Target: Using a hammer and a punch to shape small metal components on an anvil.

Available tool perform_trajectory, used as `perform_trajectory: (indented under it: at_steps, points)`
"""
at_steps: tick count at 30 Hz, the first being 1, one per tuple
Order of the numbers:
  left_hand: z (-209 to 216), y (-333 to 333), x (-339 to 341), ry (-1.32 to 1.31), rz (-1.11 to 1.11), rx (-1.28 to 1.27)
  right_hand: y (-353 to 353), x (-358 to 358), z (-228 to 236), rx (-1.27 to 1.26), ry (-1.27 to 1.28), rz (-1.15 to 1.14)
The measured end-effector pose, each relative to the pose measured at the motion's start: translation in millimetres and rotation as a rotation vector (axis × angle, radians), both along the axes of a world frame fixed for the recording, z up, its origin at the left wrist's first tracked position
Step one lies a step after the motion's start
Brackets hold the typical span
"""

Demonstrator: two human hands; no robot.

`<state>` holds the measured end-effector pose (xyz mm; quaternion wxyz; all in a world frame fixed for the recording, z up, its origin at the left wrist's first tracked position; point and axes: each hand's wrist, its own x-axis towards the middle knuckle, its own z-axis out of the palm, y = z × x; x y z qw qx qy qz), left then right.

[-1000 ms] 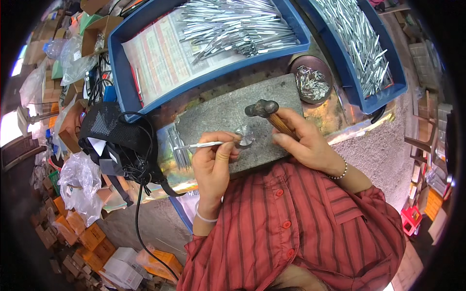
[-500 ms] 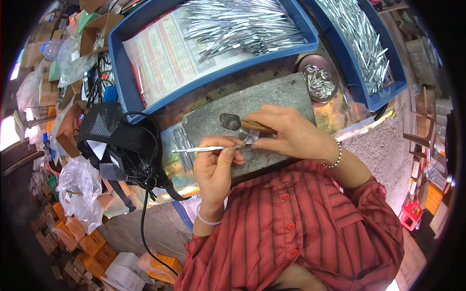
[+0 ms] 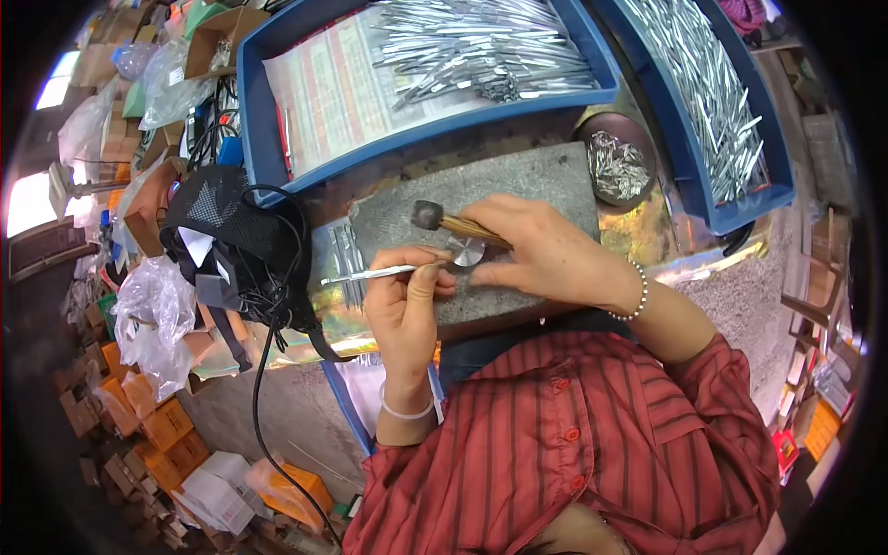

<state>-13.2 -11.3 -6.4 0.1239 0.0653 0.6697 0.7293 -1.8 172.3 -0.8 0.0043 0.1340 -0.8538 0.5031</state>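
My left hand [image 3: 404,301] pinches a slim silver metal strip [image 3: 370,274] between thumb and fingers, its far end pointing left past the hand. In my right hand [image 3: 560,254] is a small hammer [image 3: 476,231], gripped by its wooden handle, with the dark head toward the left. Beneath the hammer, a shiny round metal piece [image 3: 469,252] sits on the grey stone slab [image 3: 527,176], close to both hands' fingertips. The strip's inner end is partly hidden by my left fingers. Whether my right thumb touches anything besides the hammer is unclear.
Several similar strips [image 3: 346,264] lie left of the slab. Beyond it stands a blue tray [image 3: 416,122] of silver strips, with another blue tray [image 3: 680,139] at right. A round dish [image 3: 601,196] holds small metal parts. A black mesh bag [image 3: 208,199] with cables sits left.
The view has shifted slightly, and a gap now shows between the slab's near edge and my shirt. Both hands keep their holds; the strip is tilted a little more.
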Motion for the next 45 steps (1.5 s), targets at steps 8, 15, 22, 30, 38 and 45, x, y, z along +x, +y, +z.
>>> perform_trajectory:
  at_steps: [8, 15, 22, 30, 38, 45]
  points:
    - [-3, -5, 3, 0.000, -0.060, -0.011, 4, 1, 10, 0.000, -0.246, 0.010]
    - [-2, -5, 1, 0.072, -0.130, -0.144, 8, 20, -4, -0.459, -0.339, -0.302]
    - [1, -2, 0, 0.106, -0.148, -0.196, 10, 18, -5, -0.498, -0.403, -0.281]
    - [-1, 1, 4, 0.114, -0.134, -0.206, 14, 19, -5, -0.501, -0.349, -0.240]
    - [4, 4, 0, 0.048, -0.088, -0.186, 15, 16, -3, -0.488, -0.392, -0.213]
    - [0, 6, 2, 0.190, -0.087, -0.256, 16, 18, -6, -0.448, -0.381, -0.209]
